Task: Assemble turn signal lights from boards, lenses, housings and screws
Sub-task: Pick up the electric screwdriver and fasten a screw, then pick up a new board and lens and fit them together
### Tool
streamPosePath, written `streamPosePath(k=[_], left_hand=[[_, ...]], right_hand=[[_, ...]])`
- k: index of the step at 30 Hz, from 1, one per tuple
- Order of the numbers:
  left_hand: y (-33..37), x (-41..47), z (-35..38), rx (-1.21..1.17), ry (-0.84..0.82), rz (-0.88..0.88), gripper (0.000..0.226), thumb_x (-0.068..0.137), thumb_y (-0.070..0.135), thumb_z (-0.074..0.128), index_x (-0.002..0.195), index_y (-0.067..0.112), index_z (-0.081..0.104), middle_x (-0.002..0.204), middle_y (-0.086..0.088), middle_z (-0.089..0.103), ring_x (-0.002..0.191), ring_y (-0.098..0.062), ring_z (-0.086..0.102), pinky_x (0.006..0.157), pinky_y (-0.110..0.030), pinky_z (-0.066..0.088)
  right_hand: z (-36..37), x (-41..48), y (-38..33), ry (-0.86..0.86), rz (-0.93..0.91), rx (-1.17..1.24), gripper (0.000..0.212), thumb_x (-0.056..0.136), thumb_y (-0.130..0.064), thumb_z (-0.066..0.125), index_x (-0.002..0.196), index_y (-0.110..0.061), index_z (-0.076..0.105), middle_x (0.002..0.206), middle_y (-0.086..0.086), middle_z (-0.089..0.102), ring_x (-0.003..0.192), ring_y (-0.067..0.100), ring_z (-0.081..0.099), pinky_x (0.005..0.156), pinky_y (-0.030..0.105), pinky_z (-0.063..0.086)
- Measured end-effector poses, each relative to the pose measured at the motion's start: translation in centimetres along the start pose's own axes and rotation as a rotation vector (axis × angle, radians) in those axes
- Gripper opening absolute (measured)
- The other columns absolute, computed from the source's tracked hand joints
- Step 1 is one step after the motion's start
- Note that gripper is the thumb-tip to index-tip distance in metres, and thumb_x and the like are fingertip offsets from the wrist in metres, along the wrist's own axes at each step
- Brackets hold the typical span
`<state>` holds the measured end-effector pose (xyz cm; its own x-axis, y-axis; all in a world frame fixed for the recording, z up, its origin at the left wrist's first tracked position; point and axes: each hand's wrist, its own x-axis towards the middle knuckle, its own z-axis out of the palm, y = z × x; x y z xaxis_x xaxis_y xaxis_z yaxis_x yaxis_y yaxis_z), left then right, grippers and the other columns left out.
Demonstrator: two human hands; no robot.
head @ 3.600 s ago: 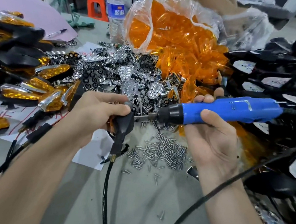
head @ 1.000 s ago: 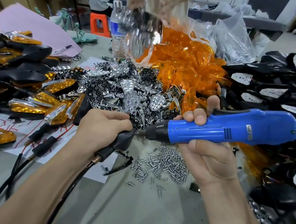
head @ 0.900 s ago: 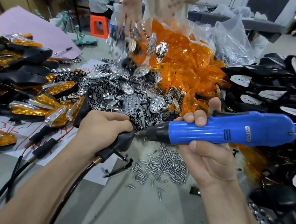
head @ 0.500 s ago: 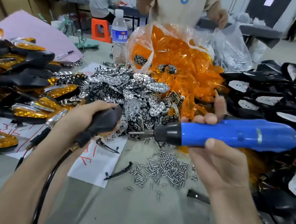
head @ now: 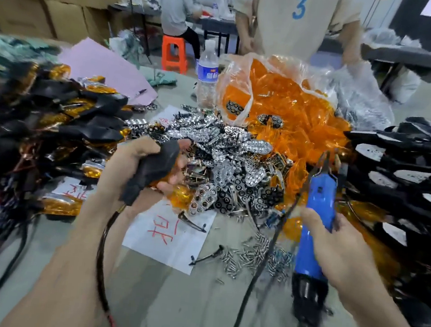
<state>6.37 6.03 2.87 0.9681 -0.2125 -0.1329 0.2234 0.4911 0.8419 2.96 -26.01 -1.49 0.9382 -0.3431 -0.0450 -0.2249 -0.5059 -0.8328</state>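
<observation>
The grey table [head: 188, 312] carries a bag of orange lenses [head: 282, 98] behind a heap of silver boards [head: 236, 160]. The right hand [head: 338, 251] wraps a blue screwdriver [head: 317, 222] (nose down). The left hand [head: 134, 165] grips a black wired light [head: 155, 165] beside the heap, with loose screws [head: 252, 257] nearby.

Black housing [head: 155, 167] tilted in left hand [head: 126, 166]; orange lenses [head: 281, 103] bagged, screws [head: 252, 257] scattered

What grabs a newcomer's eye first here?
The orange lenses, heaped bright at far centre. Next, the blue electric screwdriver gripped in the right hand, near right, and the chrome reflectors piled in the middle beside the left hand holding a black housing.
</observation>
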Motion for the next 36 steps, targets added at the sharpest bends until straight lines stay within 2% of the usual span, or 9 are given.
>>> streamPosePath(k=[3,7,11,14,17,20,24,27,36], left_hand=[[2.6,-0.2,-0.6,0.512,0.211,0.121,0.024,0.086,0.021,0.06,0.107,0.015,0.071,0.064,0.002,0.067,0.051,-0.011,0.059,0.048,-0.021,0.046],[7.2,-1.2,-4.0,1.259,0.515,0.273,0.054,0.053,0.045,0.087,0.102,0.041,0.066,0.097,0.015,0.075,0.087,-0.01,0.071,0.079,-0.034,0.056],[7.8,-0.1,-8.8,1.888,0.576,0.448,0.053,0.072,0.011,0.081,0.117,0.038,0.069,0.109,0.002,0.071,0.103,-0.025,0.066,0.087,-0.043,0.058],[5.5,0.4,-13.3,1.913,0.422,0.608,0.057,0.082,-0.008,0.071,0.134,0.013,0.064,0.13,-0.01,0.067,0.127,-0.031,0.056,0.113,-0.049,0.044],[5.4,0.8,-16.5,1.885,0.533,0.549,0.06,0.097,0.016,0.065,0.152,0.012,0.042,0.153,-0.012,0.05,0.148,-0.03,0.036,0.127,-0.044,0.02],[7.0,1.9,-17.1,1.887,0.577,0.441,0.068,0.103,0.034,0.057,0.162,0.018,0.027,0.169,-0.009,0.028,0.159,-0.024,0.013,0.129,-0.041,0.003],[6.3,0.1,-15.2,1.956,0.59,0.469,0.084,0.097,0.055,0.05,0.165,0.02,0.016,0.173,-0.006,0.011,0.16,-0.022,0.001,0.129,-0.04,-0.003],[4.1,-1.5,-11.6,1.981,0.533,0.578,0.082,0.097,0.05,0.053,0.165,0.02,0.017,0.173,-0.006,0.014,0.16,-0.022,0.002,0.128,-0.038,-0.004],[-5.2,0.0,-1.0,1.674,0.308,0.583,0.086,0.099,0.035,0.059,0.165,0.028,0.004,0.171,0.005,0.021,0.159,-0.015,0.008,0.128,-0.031,-0.004]], right_hand=[[-2.0,-0.3,1.5,-0.021,0.023,-0.108,0.039,0.09,-0.065,0.058,0.096,-0.027,0.067,0.085,-0.004,0.07,0.078,0.023,0.066,0.072,0.041,0.05],[-1.8,-0.6,1.4,0.001,0.03,-0.248,0.037,0.094,-0.061,0.059,0.108,-0.027,0.062,0.083,-0.01,0.066,0.071,0.013,0.06,0.06,0.032,0.039],[0.7,0.1,0.1,-0.082,-0.001,-0.371,0.043,0.094,-0.063,0.056,0.125,-0.032,0.055,0.106,-0.005,0.067,0.082,0.024,0.057,0.072,0.038,0.037],[1.5,0.5,-0.7,-0.058,0.005,-0.471,0.073,0.092,-0.071,0.052,0.148,-0.025,0.042,0.127,0.004,0.065,0.096,0.03,0.057,0.078,0.039,0.04],[1.5,0.6,-1.4,0.039,-0.035,-0.57,0.062,0.088,-0.078,0.05,0.134,-0.037,0.046,0.082,-0.008,0.066,0.064,0.02,0.059,0.062,0.032,0.046],[1.9,1.2,-2.3,0.09,-0.112,-0.644,0.05,0.088,-0.08,0.046,0.118,-0.041,0.048,0.069,-0.009,0.061,0.057,0.017,0.057,0.059,0.031,0.048],[2.8,1.5,-3.4,0.047,-0.038,-0.679,0.056,0.085,-0.085,0.041,0.102,-0.035,0.058,0.072,-0.005,0.063,0.064,0.022,0.059,0.066,0.033,0.05],[3.0,1.2,-3.6,-0.013,0.023,-0.591,0.051,0.087,-0.079,0.046,0.085,-0.03,0.062,0.073,-0.001,0.065,0.067,0.025,0.06,0.068,0.036,0.05],[2.6,-0.7,-2.7,0.11,0.045,-0.618,0.038,0.093,-0.06,0.052,0.108,-0.026,0.061,0.087,0.001,0.06,0.083,0.031,0.058,0.075,0.039,0.045]])
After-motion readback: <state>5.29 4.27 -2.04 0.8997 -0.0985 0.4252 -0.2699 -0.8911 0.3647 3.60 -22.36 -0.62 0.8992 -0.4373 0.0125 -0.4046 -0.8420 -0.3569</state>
